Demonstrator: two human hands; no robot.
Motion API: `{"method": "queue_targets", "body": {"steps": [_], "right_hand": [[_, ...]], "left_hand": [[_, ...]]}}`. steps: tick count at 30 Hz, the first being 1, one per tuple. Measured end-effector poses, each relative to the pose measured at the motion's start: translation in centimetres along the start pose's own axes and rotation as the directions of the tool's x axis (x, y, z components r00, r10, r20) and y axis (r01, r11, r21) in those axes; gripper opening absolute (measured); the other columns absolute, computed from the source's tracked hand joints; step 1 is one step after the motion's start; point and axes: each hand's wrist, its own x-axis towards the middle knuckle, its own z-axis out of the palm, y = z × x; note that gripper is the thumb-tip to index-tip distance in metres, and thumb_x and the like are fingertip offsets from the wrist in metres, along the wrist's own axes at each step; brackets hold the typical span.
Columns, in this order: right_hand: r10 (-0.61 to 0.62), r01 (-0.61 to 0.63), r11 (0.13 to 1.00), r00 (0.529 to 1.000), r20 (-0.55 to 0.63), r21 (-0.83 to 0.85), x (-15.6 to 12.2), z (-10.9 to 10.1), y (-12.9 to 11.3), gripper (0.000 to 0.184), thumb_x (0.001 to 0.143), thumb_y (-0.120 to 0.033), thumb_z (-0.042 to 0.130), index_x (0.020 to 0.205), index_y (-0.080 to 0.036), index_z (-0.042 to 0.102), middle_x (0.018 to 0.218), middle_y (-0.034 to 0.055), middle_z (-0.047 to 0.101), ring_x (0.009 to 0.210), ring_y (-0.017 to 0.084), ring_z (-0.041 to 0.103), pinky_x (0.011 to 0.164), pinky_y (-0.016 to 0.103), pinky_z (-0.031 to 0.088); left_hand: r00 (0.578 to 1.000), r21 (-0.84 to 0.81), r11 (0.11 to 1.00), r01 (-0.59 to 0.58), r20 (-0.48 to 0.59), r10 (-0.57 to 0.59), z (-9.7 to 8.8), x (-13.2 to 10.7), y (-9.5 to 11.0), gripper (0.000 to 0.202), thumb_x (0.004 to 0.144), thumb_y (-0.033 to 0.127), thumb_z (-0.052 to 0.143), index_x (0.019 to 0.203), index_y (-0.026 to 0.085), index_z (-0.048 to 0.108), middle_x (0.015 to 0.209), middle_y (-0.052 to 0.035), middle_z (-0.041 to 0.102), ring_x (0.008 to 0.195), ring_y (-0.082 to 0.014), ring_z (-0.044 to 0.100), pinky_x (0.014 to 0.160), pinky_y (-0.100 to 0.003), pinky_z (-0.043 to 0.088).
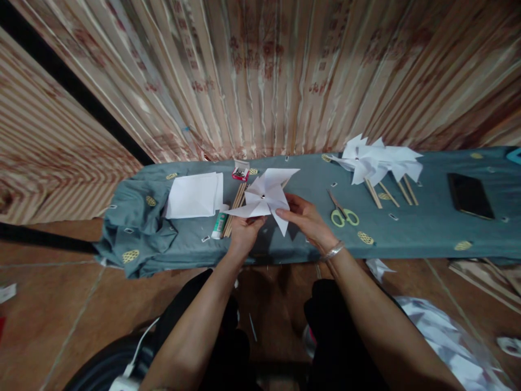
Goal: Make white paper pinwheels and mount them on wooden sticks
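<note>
A white paper pinwheel (260,202) with a silver pin head at its centre is held up over the bench. My left hand (245,233) supports it from below, its fingers partly hidden behind the paper. With thumb on top, my right hand (303,216) pinches a blade at the right side; a bracelet circles that wrist. Part of a wooden stick shows behind the upper right blade. Just left of the pinwheel lie several wooden sticks (228,225) and a green and white glue stick (220,222). A small red box of pins (241,171) stands open behind.
Stacked white paper sheets (191,195) lie left. Right of my hands are green-handled scissors (344,216), several pinwheels on sticks (378,160) and a dark phone (471,195). A grey-green cloth (423,228) covers the bench; a curtain (264,81) hangs behind. A bag of white paper pieces (443,336) sits on the floor.
</note>
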Motion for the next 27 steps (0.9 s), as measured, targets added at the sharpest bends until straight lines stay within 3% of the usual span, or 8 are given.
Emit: {"method": "queue_targets", "body": {"steps": [9,14,20,24,27], "right_hand": [[0.079,-0.078,0.992,0.997,-0.004,0.097,-0.2,0.0,-0.5,0.042,0.058,-0.042,0.084,0.091,-0.021,0.068,0.093,0.0027,0.075,0.082,0.018,0.067,0.076,0.03,0.053],[0.088,-0.089,0.986,0.996,0.017,0.14,-0.2,0.1,-0.6,0.043,0.061,-0.046,0.08,0.094,-0.022,0.067,0.097,0.0044,0.074,0.086,0.02,0.068,0.082,0.034,0.053],[0.17,-0.17,0.964,0.985,0.018,0.204,0.3,-0.2,0.4,0.046,0.069,-0.065,0.066,0.095,-0.026,0.064,0.101,0.0055,0.073,0.094,0.024,0.068,0.082,0.038,0.057],[0.211,-0.201,0.947,0.977,-0.013,0.25,1.0,-0.9,1.2,0.051,0.071,-0.071,0.061,0.09,-0.025,0.064,0.095,0.0084,0.073,0.087,0.026,0.069,0.08,0.043,0.058],[0.096,-0.088,0.992,0.991,-0.097,0.091,1.5,-1.6,1.6,0.055,0.072,-0.074,0.057,0.085,-0.022,0.068,0.084,0.0104,0.074,0.083,0.028,0.069,0.073,0.044,0.058]], "left_hand": [[0.988,0.25,0.958,-0.14,0.093,0.12,-1.0,-0.1,-0.5,0.014,0.064,0.02,0.072,0.078,0.02,0.076,0.078,-0.0032,0.074,0.077,-0.0223,0.066,0.083,-0.034,0.049],[0.976,0.354,0.91,-0.215,0.111,0.188,-0.9,-0.4,0.7,0.011,0.064,0.014,0.069,0.069,0.023,0.075,0.071,-0.0018,0.071,0.072,-0.0206,0.062,0.079,-0.031,0.048],[0.973,0.455,0.865,-0.212,0.179,0.144,-0.9,-0.9,1.0,0.014,0.065,0.012,0.068,0.071,0.022,0.075,0.067,-0.001,0.067,0.067,-0.0185,0.058,0.073,-0.028,0.045],[0.954,0.487,0.846,-0.218,0.29,0.079,-1.6,-1.4,0.9,0.025,0.066,0.013,0.067,0.087,0.023,0.079,0.074,-0.0029,0.068,0.064,-0.0164,0.056,0.064,-0.025,0.043],[0.943,0.496,0.842,-0.211,0.33,0.042,-2.4,-2.0,1.0,0.03,0.064,0.011,0.068,0.088,0.024,0.079,0.07,-0.0027,0.067,0.063,-0.0166,0.057,0.061,-0.024,0.043]]}}
